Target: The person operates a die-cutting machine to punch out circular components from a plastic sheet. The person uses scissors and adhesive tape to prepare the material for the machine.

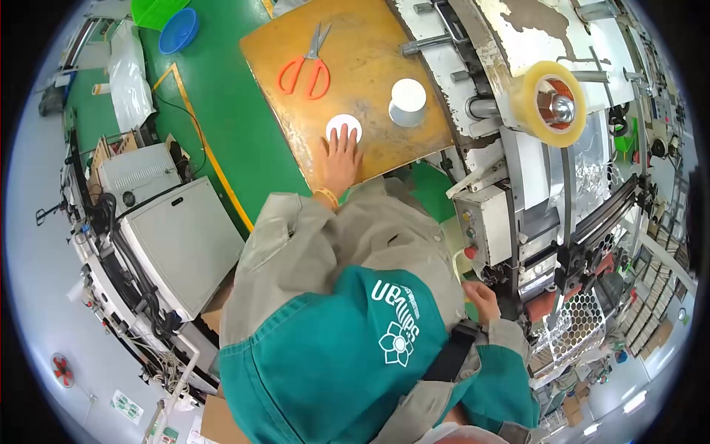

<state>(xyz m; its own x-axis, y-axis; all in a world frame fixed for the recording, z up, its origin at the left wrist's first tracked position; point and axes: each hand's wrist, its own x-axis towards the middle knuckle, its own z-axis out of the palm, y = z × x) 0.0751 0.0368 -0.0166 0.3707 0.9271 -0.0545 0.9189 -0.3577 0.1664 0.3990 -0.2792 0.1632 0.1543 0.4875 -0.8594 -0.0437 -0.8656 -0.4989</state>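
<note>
My left hand [341, 160] lies flat on the brown tabletop [355, 44], its fingers spread over a white round disc [345, 126]. Farther along the table, to the right, stands a short white stack or cylinder [408, 94] with a round top. Orange-handled scissors [305, 72] lie beyond the disc, their blades parted slightly and pointing away from me. Low at my right side, my right hand [483, 300] hangs below a control box, fingers loosely bent and partly apart. I see nothing held in it.
A roll of clear yellowish tape [549, 103] sits on a spindle of the machine at right. Below it is a control box [482, 222] with a red button. A grey cabinet [181, 244] stands at left; a blue basin [179, 31] lies on the green floor [222, 96].
</note>
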